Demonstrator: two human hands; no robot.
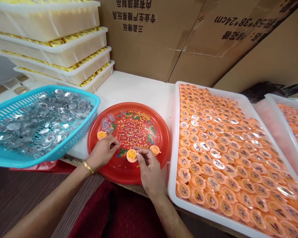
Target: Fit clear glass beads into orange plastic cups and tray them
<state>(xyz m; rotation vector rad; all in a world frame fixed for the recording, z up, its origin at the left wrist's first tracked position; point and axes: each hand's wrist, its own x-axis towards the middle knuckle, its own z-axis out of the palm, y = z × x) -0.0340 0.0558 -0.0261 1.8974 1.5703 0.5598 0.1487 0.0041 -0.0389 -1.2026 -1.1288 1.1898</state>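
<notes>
While the right hand [149,167] pinches a small round orange plastic cup [131,155] of yellow beads over the glossy red round tray [161,148], the left hand [103,152] rests curled on the tray, fingertips closed; whether it grips anything, can't tell. Left: turquoise lattice basket [5,158] of clear shiny lids. Right: white rectangular tray [172,185] packed with sealed orange cups.

The blue basket [27,132] is running off the left edge, the right-hand white tray [285,109] off the right. The carton print [134,16] is reading upside down — partly cropped. The left hand [103,152] is covering its fingertips' contents — indeterminate.
</notes>
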